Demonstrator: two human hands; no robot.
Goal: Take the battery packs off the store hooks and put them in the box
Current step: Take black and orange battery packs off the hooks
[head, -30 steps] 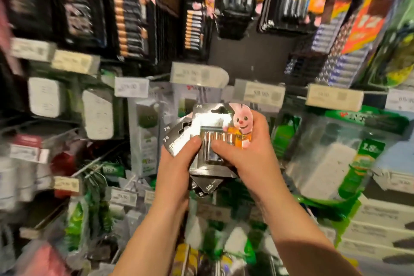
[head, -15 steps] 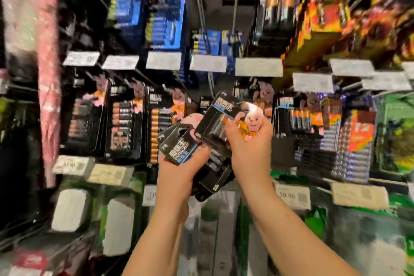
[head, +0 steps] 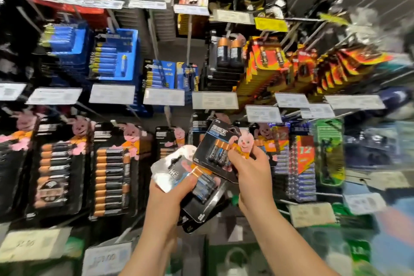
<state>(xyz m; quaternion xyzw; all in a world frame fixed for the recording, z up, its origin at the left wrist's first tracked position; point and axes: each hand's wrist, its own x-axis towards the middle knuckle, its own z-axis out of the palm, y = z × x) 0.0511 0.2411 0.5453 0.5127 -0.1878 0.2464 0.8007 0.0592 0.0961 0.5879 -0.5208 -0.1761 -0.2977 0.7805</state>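
My left hand (head: 167,197) grips a fanned stack of black battery packs (head: 201,188) in front of the display wall. My right hand (head: 251,170) pinches the top pack (head: 218,148), a black card with small batteries and a pink rabbit on it, tilted over the stack. More rabbit-branded packs hang on hooks (head: 112,170) to the left and behind my hands (head: 170,141). No box is in view.
The wall is full of hooks: blue packs (head: 114,56), large-cell packs (head: 228,54), orange-yellow packs (head: 291,60) above, a multi-cell pack (head: 300,163) to the right. White price tags (head: 163,96) jut out at each hook tip. Green items lie below.
The view has tilted upward, bringing higher rows of hooks into sight. Both hands still hold the packs; the right hand's top pack has shifted a little over the stack.
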